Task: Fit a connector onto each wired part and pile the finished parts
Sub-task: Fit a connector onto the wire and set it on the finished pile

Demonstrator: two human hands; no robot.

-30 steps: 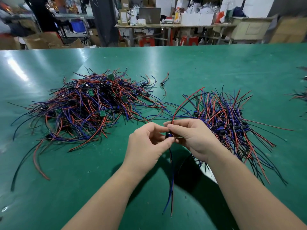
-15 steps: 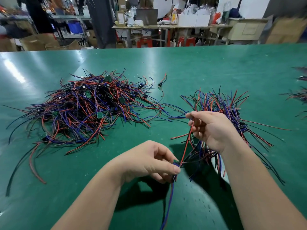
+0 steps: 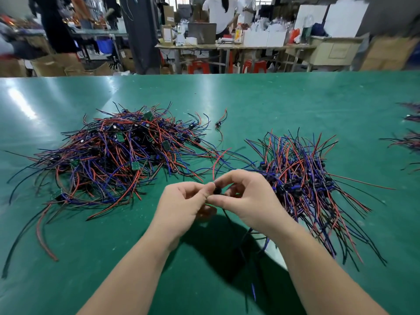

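1. A large left pile (image 3: 109, 160) of red, blue and black wired parts lies on the green table (image 3: 272, 105), with small green boards showing among the tangle; its longest wires trail toward the near left edge
2. Just beyond that heap's right end lies a stray lead (image 3: 219, 123), apart from both piles
3. The left hand (image 3: 181, 205) is held above the table between the piles, fingers curled, thumb and forefinger pinched together on the wired part (image 3: 217, 191)
4. That wired part shows only as a small dark lump between the fingertips of both hands; whether a connector is already on it cannot be made out, since the fingers cover most of it. A red wire (image 3: 218, 162) rises from it and dark wires (image 3: 229, 223) hang below, blurred against the shadow
5. The right hand (image 3: 247, 198) meets the left, fingers curled, thumb and forefinger nipping the same part from the other side
6. Under the right forearm a pale object (image 3: 272, 251) is mostly hidden and cannot be identified
7. The right pile (image 3: 302, 180) of wired parts lies just beside the right hand, dark blue pieces bunched at its middle
8. More wire bundles (image 3: 409, 142) are cut off by the right edge
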